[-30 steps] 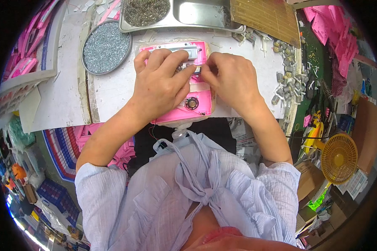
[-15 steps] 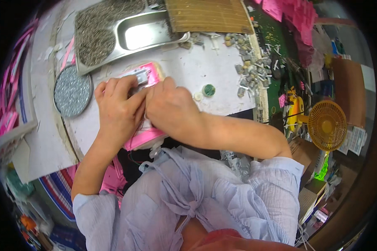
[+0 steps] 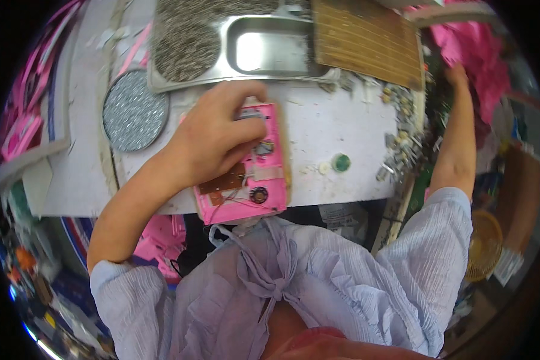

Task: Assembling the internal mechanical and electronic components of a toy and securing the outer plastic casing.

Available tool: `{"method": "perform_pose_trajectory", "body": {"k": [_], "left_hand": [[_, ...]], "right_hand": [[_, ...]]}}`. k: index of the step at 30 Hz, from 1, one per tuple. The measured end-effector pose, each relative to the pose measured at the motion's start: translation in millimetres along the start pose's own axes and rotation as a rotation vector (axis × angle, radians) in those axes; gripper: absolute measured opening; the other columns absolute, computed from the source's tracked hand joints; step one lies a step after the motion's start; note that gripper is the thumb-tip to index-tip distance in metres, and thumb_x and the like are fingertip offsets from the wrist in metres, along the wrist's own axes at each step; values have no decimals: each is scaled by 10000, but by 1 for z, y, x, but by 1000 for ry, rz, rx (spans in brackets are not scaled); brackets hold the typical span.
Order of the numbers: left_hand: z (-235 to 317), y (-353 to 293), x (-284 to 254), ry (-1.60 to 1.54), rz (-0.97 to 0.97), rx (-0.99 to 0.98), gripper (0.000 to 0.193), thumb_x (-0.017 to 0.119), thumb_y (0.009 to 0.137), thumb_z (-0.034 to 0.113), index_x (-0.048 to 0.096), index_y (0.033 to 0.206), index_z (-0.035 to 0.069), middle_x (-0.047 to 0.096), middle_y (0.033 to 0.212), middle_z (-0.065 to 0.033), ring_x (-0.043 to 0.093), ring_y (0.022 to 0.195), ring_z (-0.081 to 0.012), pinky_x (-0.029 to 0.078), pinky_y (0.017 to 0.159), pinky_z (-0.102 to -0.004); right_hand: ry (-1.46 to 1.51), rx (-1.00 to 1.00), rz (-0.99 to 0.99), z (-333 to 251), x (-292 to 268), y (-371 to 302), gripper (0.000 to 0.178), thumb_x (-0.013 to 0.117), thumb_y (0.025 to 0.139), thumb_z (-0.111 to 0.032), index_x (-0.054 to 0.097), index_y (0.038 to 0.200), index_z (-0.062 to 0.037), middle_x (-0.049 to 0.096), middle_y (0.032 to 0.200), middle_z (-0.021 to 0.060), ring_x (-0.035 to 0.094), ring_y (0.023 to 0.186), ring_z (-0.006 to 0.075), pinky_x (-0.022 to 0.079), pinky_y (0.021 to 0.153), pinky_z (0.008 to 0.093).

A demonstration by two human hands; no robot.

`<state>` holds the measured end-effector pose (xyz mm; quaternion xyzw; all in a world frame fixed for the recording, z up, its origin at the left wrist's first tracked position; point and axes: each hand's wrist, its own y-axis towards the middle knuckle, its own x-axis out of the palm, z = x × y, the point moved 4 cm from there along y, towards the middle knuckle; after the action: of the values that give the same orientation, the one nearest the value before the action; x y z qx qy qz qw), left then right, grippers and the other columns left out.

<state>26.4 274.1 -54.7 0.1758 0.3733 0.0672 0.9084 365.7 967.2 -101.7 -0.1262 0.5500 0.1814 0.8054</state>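
A pink plastic case [image 3: 240, 211] with its inside exposed lies at the bench's near edge; thin wires, a small round dark part [image 3: 258, 194] and a brown board [image 3: 223, 182] show in it. My left hand [image 3: 213, 129] bends over its upper left part, fingers curled around a greyish piece [image 3: 250, 113] at the case's top, which they partly cover. Far to the right, my right hand [image 3: 456, 74] reaches to a heap of pink material [image 3: 471, 45]. Its fingers are small and blurred there, so their grip is unclear.
A round tray of silvery bits [image 3: 135, 111] stands left. Behind are a steel tray [image 3: 222, 78] full of small metal pieces and a brown corrugated sheet [image 3: 369, 42]. Small parts [image 3: 402, 141] lie scattered right, near a green round piece [image 3: 341, 162]. A yellow fan [image 3: 485, 246] stands lower right.
My right hand has left the case and swung out to the far right, arm extended. My left hand stays over the case, whose wired inside is now more exposed. The view has shifted.
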Motion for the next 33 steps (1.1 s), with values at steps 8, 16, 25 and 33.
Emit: {"method": "perform_pose_trajectory", "body": {"k": [8, 16, 25, 33], "left_hand": [[7, 12, 6, 165, -151, -213, 213, 655, 783, 4, 611, 991, 20, 559, 1139, -180, 628, 968, -353, 523, 790, -446], [26, 43, 15, 410, -374, -143, 194, 605, 808, -2, 573, 991, -57, 555, 1012, -203, 656, 929, -375, 543, 770, -457], [8, 14, 1, 325, -215, -167, 398, 786, 749, 76, 538, 1058, 36, 544, 1102, -151, 638, 967, -379, 538, 803, -464], [10, -15, 5, 424, 27, 340, 176, 688, 788, 136, 623, 937, 67, 607, 1301, -97, 637, 993, -294, 534, 855, -399]], "right_hand": [[-74, 129, -30, -88, -12, -17, 388, 483, 966, -257, 613, 1325, -186, 616, 1355, 219, 582, 1281, 398, 480, 1030, 523], [11, 29, 110, -13, -126, -64, 453, 578, 967, -442, 695, 1256, -113, 724, 1138, 193, 688, 1096, 366, 524, 928, 446], [1241, -187, 270, -123, -228, -414, 304, 672, 974, -53, 663, 1251, 72, 705, 1085, 81, 634, 972, 115, 486, 847, 231], [1459, -335, 216, -197, -235, -482, 352, 691, 913, 46, 658, 1262, 78, 709, 1097, 105, 659, 988, 133, 504, 895, 252]]}}
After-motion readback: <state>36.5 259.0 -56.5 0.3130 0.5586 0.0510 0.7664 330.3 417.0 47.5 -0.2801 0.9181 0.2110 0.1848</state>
